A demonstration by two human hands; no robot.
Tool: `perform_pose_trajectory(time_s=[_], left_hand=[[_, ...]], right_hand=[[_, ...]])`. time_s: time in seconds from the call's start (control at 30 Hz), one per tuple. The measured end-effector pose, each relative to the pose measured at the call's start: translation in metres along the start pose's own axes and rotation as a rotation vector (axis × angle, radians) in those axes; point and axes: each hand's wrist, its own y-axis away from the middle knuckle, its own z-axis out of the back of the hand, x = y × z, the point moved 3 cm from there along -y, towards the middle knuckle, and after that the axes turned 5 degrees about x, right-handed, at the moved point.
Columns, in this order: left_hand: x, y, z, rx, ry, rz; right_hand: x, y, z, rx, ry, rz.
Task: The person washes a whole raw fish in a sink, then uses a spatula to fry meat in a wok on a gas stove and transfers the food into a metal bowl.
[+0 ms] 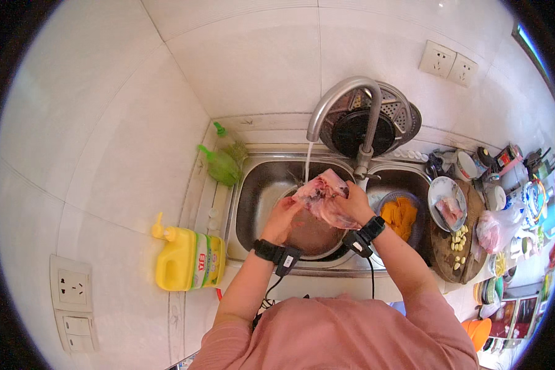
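A large piece of raw meat point(324, 196) is held up between both hands above the left sink basin point(259, 194). My left hand point(280, 219) grips its left edge. On the other side, my right hand point(356, 203) has hold of the meat's right edge. Water point(309, 162) runs from the curved metal faucet point(344, 88) and falls at the meat's upper left. Beneath the hands sits a round basin of reddish water point(307, 238), partly hidden by the meat and wrists.
The right sink holds a colander point(416, 208) of orange slices point(400, 217). Beyond it, a round wooden chopping board point(444, 263) carries peeled garlic cloves point(459, 240) and a plate point(437, 194) with meat. A yellow detergent jug point(178, 263) and green spray bottles point(222, 169) stand at left.
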Motion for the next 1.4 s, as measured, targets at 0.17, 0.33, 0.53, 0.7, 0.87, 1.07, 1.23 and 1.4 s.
perform_pose_trajectory(time_s=[0.17, 0.33, 0.53, 0.7, 0.87, 1.07, 1.23, 1.4], left_hand=[[0.007, -0.02, -0.016, 0.255, 0.343, 0.155], [0.002, -0.034, -0.023, 0.16, 0.383, 0.133], [0.001, -0.034, -0.027, 0.127, 0.427, 0.14], [0.0, -0.034, -0.028, 0.128, 0.388, 0.091], [-0.002, -0.033, -0.032, 0.07, 0.332, 0.095], [-0.005, -0.035, -0.028, 0.236, 0.435, 0.054], [-0.003, -0.043, -0.028, 0.168, 0.366, 0.057], [-0.003, -0.042, -0.031, 0.098, 0.302, -0.014]], right_hand=[[0.014, -0.001, 0.001, 0.0, 0.008, -0.002], [0.023, -0.001, 0.0, 0.048, 0.082, 0.049], [0.032, -0.002, 0.007, 0.032, 0.112, 0.092], [0.032, -0.005, 0.01, 0.003, 0.117, 0.141], [0.024, -0.008, 0.008, 0.013, 0.144, 0.102], [0.028, -0.009, 0.011, 0.021, 0.153, 0.087], [0.032, -0.009, 0.01, -0.024, 0.129, 0.133], [0.037, -0.008, 0.015, -0.049, 0.138, 0.141]])
